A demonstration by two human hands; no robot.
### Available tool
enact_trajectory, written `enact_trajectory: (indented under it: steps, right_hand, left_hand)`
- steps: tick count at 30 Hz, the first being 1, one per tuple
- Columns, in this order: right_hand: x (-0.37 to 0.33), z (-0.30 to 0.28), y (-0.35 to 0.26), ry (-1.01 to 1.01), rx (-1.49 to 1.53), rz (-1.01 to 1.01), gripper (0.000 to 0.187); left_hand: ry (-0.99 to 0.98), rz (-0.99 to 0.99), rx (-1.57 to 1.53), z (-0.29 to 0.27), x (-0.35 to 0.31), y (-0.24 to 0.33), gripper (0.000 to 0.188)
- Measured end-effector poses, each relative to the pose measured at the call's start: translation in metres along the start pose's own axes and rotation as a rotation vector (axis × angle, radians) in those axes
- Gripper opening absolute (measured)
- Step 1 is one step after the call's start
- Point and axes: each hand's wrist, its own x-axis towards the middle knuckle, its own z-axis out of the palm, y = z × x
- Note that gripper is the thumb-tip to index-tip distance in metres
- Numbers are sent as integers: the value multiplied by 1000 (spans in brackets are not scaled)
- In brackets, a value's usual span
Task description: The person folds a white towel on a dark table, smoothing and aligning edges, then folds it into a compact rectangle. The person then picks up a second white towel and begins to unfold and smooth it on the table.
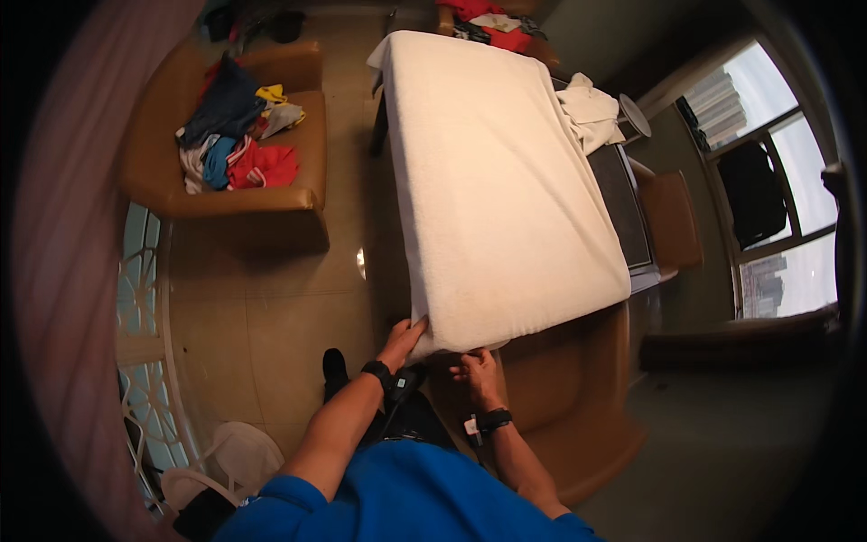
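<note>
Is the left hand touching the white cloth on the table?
Touching. The head view shows the left hand pressed against the near corner of the white cloth, its fingers on the hanging edge with no gap.

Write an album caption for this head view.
Both hands, left hand and right hand, grip the white cloth covering a table.

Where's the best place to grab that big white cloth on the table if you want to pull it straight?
Probably at the near corner of the white cloth, from the person's own side. It overhangs the table there, so its edge hangs free. The left hand and right hand already touch it on either side of that corner.
</note>
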Motion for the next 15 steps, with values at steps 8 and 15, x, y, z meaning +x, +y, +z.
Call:
enact_trajectory:
  steps: [8,15]
  right_hand:
    - [-5,11,28,-117,-165,-30,20]
    - [-63,70,-18,-111,-328,-538,47]
  left_hand:
    - [-69,9,-95,-16,-31,11,36]
    - [-204,-60,-120,-5,-75,68,43]
